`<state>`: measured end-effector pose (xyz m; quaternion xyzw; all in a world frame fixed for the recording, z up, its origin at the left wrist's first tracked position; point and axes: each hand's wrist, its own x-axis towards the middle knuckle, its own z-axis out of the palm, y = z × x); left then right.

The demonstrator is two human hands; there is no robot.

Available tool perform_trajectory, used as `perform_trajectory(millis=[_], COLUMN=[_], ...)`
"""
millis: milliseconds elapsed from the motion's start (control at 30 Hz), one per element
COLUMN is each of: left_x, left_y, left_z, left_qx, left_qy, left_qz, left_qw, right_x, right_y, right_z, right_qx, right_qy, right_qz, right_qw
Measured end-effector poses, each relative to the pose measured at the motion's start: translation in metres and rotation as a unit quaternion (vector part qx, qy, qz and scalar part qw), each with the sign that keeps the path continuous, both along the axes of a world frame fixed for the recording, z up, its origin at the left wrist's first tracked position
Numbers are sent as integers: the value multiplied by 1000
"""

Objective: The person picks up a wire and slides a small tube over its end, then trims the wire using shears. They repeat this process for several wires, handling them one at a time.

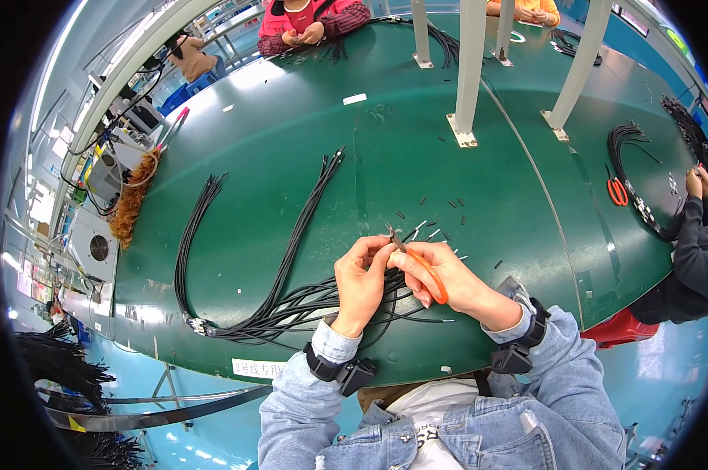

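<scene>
A green table (276, 129) (glossy where light catches it) carries pale upright posts (470, 78); light-blue floor (221, 431) shows below, a red seat (622, 330) at right, bright light strips (56, 64) at upper left.

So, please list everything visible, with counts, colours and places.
Table: one, green, centre
Posts: four, whitish, on table
Main cables: many, black, near side
Other cables: several, black, far edge, right, lower left
Small pieces: several, black, mid-table
Hand tool: one, orange handles, in right hand
Second tool: one, orange, right side
Fluffy thing: one, brown, left edge
Vented boxes: at least one, whitish, left
Co-workers: at least four, pink, orange, dark, tan clothes, around table and beyond
Wrist devices: two, black, on wrists
Sleeves: two, blue denim, lower edge
Hands: two, bare, left hand at tool tip
</scene>
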<state>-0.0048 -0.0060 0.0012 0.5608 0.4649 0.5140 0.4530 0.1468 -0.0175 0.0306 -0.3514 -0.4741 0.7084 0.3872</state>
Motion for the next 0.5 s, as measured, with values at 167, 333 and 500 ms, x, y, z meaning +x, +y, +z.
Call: perform_trajectory(millis=[167,333,500], left_x=[0,1,1], left_y=[1,1,3], left_z=[0,0,-5], left_qx=[0,-2,8], left_qy=[-3,-4,-25], left_qz=[0,0,28], left_qw=[1000,1000,999], right_x=[0,1,3], right_y=[1,1,4], right_z=[-2,-2,-2], right_qx=[3,5,-4], right_qy=[2,-1,3], right_qz=[0,-3,-34], right_qw=[1000,1000,999])
